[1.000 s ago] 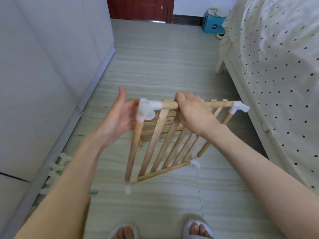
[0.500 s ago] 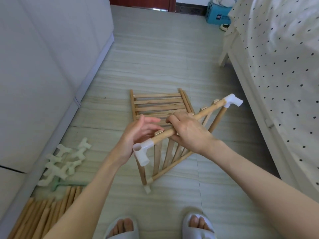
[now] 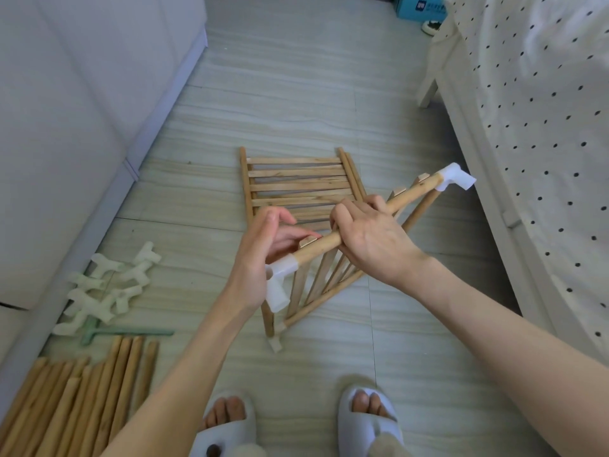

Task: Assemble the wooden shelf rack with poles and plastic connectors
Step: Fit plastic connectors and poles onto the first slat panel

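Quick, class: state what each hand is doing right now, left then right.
Left hand: open, fingers fairly straight beside the white corner connector, gripping nothing.
Right hand: closed around the shelf panel's top pole.

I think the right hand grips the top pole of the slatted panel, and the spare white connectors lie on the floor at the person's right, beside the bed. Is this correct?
Not quite. The head view shows the right hand gripping the top pole of the slatted panel, but the spare white connectors lie on the floor at the person's left, beside the white cabinet, not beside the bed.
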Tool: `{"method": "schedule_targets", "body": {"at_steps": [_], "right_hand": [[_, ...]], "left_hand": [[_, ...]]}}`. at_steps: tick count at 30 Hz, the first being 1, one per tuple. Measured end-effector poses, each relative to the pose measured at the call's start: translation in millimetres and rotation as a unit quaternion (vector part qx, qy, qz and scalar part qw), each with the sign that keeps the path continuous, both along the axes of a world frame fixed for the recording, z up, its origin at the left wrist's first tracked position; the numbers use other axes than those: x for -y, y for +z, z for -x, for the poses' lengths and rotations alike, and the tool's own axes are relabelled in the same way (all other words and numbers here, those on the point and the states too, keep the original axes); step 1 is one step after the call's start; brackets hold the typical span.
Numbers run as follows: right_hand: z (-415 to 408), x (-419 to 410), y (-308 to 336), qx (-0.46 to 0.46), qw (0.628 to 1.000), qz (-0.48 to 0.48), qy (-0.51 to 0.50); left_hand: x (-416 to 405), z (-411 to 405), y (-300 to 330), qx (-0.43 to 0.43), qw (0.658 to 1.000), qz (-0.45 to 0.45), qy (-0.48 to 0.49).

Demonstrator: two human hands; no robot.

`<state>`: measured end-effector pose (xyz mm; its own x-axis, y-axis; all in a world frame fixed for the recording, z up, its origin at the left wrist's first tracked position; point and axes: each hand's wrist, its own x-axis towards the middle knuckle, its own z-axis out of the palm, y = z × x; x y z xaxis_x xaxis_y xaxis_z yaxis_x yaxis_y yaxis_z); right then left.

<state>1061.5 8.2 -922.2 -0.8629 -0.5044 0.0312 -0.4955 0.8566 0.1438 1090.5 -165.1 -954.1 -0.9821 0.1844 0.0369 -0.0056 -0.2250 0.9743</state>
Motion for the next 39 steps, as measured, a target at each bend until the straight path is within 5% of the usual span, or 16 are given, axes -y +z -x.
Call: {"method": "schedule_targets", "body": {"at_steps": [4,13,20,23,26,28,39], "right_hand": [[0,1,-2,0.003,1.0,-0.001,-0.002],[0,2,-7,-0.006,1.0,0.003,-0.008],[2,-4,-14,-0.015,0.99,0.139,0.024],[-12,-31,-25,-0.064,0.948,0.309,-0.035],[-15,-65,-42,-0.075,0.816,0.495,-0.289],[-2,-85,-50,0.001,0.75,0.509,-0.423],[78,-93,-58,0.122,0.768,0.566,-0.273]], "left_hand": [[-2,-4,2,0.027,0.998,-0.051,0.026],[-4,-2,1,0.032,0.995,0.028,0.086],[8,7,10,0.091,0.993,-0.039,0.068],[11,12,7,0.089,0.993,-0.04,0.07],[13,16,3,0.09,0.993,-0.048,0.068],[12,16,3,0.105,0.991,-0.06,0.054],[9,5,-11,0.037,0.997,-0.067,0.029]]}}
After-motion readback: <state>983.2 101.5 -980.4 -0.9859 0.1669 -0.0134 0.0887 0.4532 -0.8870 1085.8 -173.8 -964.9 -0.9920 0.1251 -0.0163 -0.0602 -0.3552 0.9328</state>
